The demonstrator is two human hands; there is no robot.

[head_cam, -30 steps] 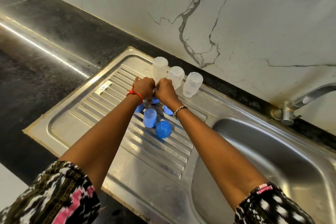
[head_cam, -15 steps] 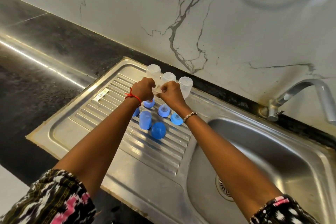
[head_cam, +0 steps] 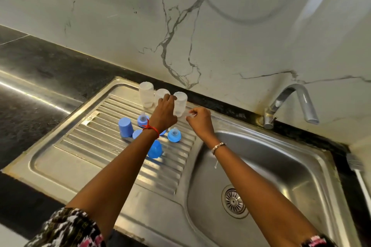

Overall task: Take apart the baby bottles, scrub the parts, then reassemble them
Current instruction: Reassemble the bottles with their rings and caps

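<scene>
1. Baby bottle bodies: three clear bodies stand mouth-down in a row at the back of the draining board [head_cam: 80, 166], which serves as the landmark throughout. The rightmost bottle body [head_cam: 180, 104] is nearest the basin; the middle bottle body [head_cam: 160, 95] and the leftmost bottle body [head_cam: 146, 94] follow along the back edge.
2. Left hand [head_cam: 164, 114]: reaches over the board with fingers curled about the top of the rightmost body, apparently grasping it; how firmly it grips cannot be told.
3. Right hand [head_cam: 198, 120]: just beside that same body, at the board's basin-side edge, pinching a small clear part [head_cam: 190, 114], probably a teat; its exact form is too blurred to tell.
4. Governing relation: the body's long axis is upright, directly under the left fingers, with the right hand close on its basin side. The left hand is the nearer. Judged step: turning the body mouth-up for reassembly.
5. Surroundings on the board's ribs: an upturned blue cap [head_cam: 125, 127], a second blue cap [head_cam: 155, 149] lying nearer the camera, and two blue collars with teats [head_cam: 174, 135] [head_cam: 143, 119]; a further blue piece is partly hidden by the wrist.
6. Obstruction: the middle body stands touching or nearly touching the rightmost and could be knocked over in lifting.
7. Beyond the board: the sink basin [head_cam: 281, 166] and the tap [head_cam: 295, 102].
</scene>
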